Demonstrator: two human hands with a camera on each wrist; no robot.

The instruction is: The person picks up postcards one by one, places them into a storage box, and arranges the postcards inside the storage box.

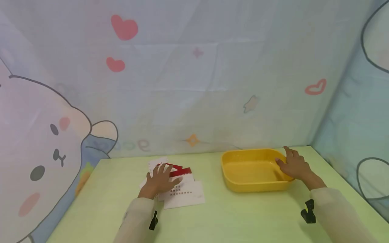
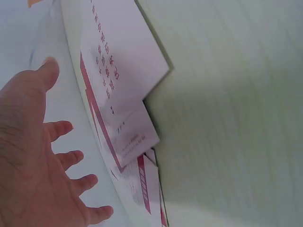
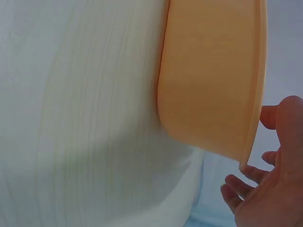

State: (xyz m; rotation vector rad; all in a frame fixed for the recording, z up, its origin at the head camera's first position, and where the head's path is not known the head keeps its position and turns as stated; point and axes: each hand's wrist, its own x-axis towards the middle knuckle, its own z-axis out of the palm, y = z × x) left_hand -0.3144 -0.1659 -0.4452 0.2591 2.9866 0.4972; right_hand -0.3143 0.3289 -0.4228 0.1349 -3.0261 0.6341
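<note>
My left hand [image 1: 159, 182] is spread over a loose pile of white printed paper cards [image 1: 184, 199], some with red bands. In the left wrist view, its fingers stand apart beside the overlapping cards [image 2: 120, 61], nothing between them. The yellow plastic basin [image 1: 252, 186] sits to the right. My right hand [image 1: 296, 167] is at the basin's right rim, its thumb reaching over the edge and the other fingers spread outside. The right wrist view shows the thumb and fingertips right at the rim of the basin [image 3: 213, 80], the palm away from its wall.
A pale green wood-grain table [image 1: 100, 199] lies under everything. Behind it hangs a cloth backdrop [image 1: 182, 84] with hearts and a cartoon animal, and another cloth panel [image 1: 358, 128] stands along the right side. A black strap piece [image 1: 309, 212] sits at the right cuff.
</note>
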